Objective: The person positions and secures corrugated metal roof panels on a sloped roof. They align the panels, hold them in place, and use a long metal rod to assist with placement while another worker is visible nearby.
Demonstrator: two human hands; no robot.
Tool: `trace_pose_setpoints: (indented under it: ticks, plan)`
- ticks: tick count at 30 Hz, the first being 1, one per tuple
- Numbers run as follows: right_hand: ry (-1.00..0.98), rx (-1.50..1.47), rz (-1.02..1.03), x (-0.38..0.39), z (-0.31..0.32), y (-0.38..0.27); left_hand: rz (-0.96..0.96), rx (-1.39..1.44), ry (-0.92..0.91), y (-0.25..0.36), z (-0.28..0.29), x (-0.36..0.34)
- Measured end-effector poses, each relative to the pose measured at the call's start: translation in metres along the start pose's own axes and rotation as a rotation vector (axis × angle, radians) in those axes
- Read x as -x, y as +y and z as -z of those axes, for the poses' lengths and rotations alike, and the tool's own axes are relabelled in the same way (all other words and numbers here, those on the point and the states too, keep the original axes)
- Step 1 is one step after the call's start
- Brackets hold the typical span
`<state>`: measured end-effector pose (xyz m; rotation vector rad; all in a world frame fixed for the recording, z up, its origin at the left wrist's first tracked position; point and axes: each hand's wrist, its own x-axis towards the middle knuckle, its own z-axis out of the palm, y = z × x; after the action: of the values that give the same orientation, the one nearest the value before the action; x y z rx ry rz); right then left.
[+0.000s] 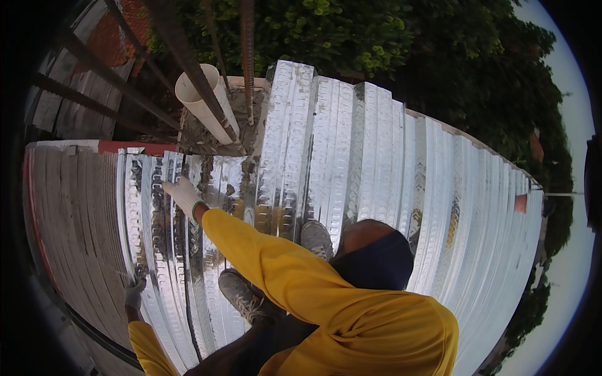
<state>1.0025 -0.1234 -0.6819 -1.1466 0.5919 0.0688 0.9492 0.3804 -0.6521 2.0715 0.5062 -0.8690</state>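
My left hand [134, 293], in a grey glove, is closed at the left edge of a narrow shiny ribbed metal sheet [148, 250]. The edge passes under its fingers. Farther up the same sheet, my right hand [183, 197] wears a pale glove with a green cuff. Its fingers are apart and rest against the ribs near the far end. My two grey shoes [241, 294] stand on the metal between my hands and the wider panels. Part of my left hand is too dark to make out.
Wide ribbed metal decking [433, 213] spreads to the right. Grey wooden boards [72, 207] lie to the left. Rusty steel bars [247, 56] and a white pipe [210, 103] rise from rough concrete [248, 135] at the far side. Dark foliage [451, 56] borders the far edge.
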Motion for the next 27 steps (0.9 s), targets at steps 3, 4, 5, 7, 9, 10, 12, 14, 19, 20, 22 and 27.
trace_pose_setpoints:
  ticks: [3,4,5,7,9,10,12,14,19,20,22,27]
  plan:
    - [-0.025,-0.03,-0.041,0.002,0.0,-0.005,0.014,-0.006,0.008,0.001,0.001,0.003]
    - [-0.025,-0.029,-0.044,0.005,0.0,-0.007,0.014,0.001,0.008,-0.001,0.003,0.004]
    - [-0.022,-0.026,-0.046,0.005,0.0,-0.007,0.012,0.009,0.004,0.0,0.002,0.005]
    - [-0.014,-0.018,-0.051,0.006,-0.002,-0.008,-0.036,0.043,-0.016,-0.001,-0.001,0.007]
    - [0.01,-0.007,-0.051,-0.001,0.0,-0.004,-0.054,0.046,-0.034,0.008,-0.005,0.004]
    - [0.017,0.005,-0.048,-0.003,0.002,-0.002,-0.045,0.034,-0.037,0.013,-0.006,0.002]
    - [0.004,0.029,-0.055,0.002,-0.004,-0.004,-0.01,0.02,-0.022,0.006,0.001,0.01]
    - [-0.056,0.018,-0.083,0.003,-0.001,-0.006,0.019,0.009,-0.021,0.007,0.002,0.012]
    - [-0.065,0.029,-0.099,-0.004,0.008,-0.005,-0.004,0.013,-0.033,0.023,-0.012,0.012]
    - [-0.08,0.021,-0.104,-0.002,0.007,-0.006,-0.009,0.028,-0.04,0.019,-0.01,0.014]
    - [-0.084,0.019,-0.114,0.001,0.006,-0.008,-0.02,0.055,-0.042,0.014,-0.009,0.011]
    - [-0.111,0.03,-0.126,0.006,0.003,-0.014,-0.018,0.037,-0.037,-0.003,0.007,0.004]
